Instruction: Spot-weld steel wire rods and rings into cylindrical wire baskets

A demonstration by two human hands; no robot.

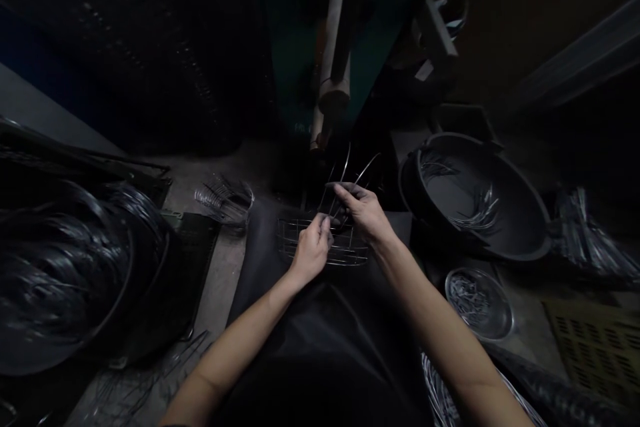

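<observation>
left hand [313, 242]: fingers narrow, holding round silver wire frame [346, 263]
right hand [366, 211]: fingertips narrow, pinching thin silver wire [346, 161]
smooth black cloth [305, 333]: beneath frame

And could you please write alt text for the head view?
A person's left hand and right hand pinch thin wires at a wire frame, in dim light. A tub of wire stands left, a wide pan right.

One left hand [313, 243] and one right hand [365, 210], two in all, appear at the centre with one wire basket [350, 263]. One large tub [100, 340] fills the left. At right: at least one wide basin [455, 193] holding two wire heaps [480, 210], one small bowl [504, 307] and, lower right, one slotted crate [600, 340].
</observation>
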